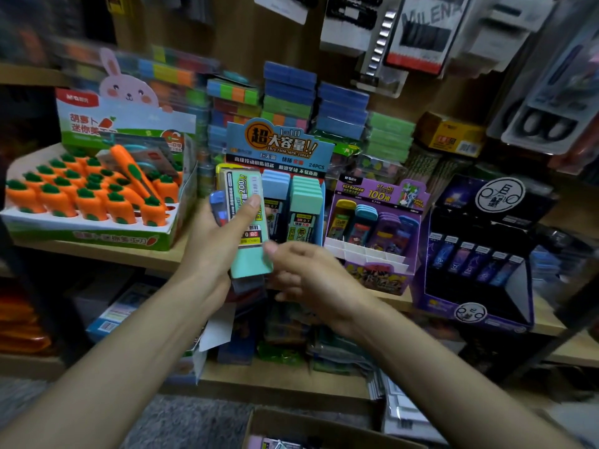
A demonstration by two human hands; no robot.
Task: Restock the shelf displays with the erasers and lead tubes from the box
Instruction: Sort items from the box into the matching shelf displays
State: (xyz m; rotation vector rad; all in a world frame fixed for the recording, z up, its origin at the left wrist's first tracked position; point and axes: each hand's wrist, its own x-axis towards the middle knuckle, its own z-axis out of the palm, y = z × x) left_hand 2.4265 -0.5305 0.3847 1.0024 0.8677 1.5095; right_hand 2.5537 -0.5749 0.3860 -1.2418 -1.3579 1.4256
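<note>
My left hand grips a stack of lead tubes in front of the shelf, with a mint-green tube on top and a blue one behind it. My right hand hovers just right of the stack, fingers loosely curled, its thumb tip touching the green tube's lower edge. Right behind stands the blue lead-tube display with blue and mint tubes upright in it. The cardboard box sits at the bottom edge, a purple tube showing inside.
A carrot-eraser display sits on the shelf at left. To the right stand a purple lead-tube display and a dark display box. Stacked coloured eraser packs fill the back. Hanging packs crowd the upper right.
</note>
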